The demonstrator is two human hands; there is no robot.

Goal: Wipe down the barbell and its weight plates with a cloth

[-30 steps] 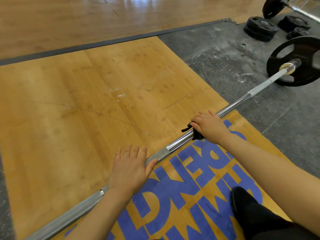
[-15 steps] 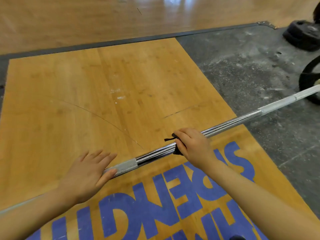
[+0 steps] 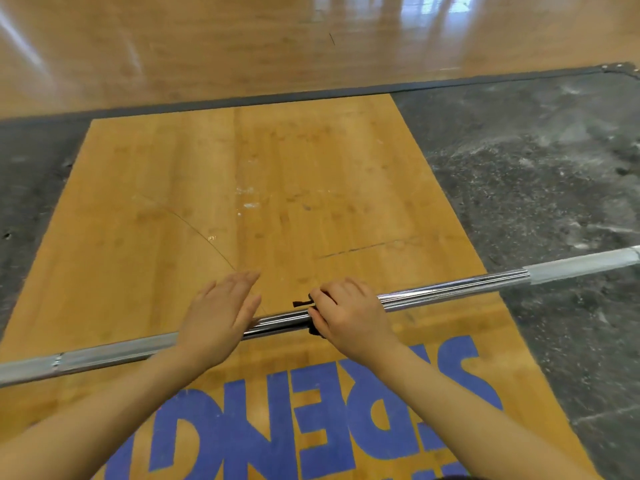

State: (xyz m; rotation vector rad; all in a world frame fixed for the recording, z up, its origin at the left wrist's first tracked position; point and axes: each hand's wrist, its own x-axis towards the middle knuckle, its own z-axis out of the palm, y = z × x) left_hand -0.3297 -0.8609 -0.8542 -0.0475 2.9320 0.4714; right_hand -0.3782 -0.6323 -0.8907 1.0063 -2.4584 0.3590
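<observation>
Lying cloth (image 3: 300, 304) under right grip (image 3: 346, 315)

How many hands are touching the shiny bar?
2. The left hand rests flat on the bar with straight fingers. The right hand grips it beside that, wrapped round a dark cloth.

Right hand (image 3: 349, 315) gripping dark cloth (image 3: 302, 303) around barbell (image 3: 450, 289), left hand (image 3: 218, 317) flat on it

Wooden platform (image 3: 242, 202), blue lettering (image 3: 311, 410); speckled black rubber mats (image 3: 536, 174) either side; glossy wood floor (image 3: 207, 39) beyond, reflecting light.
</observation>
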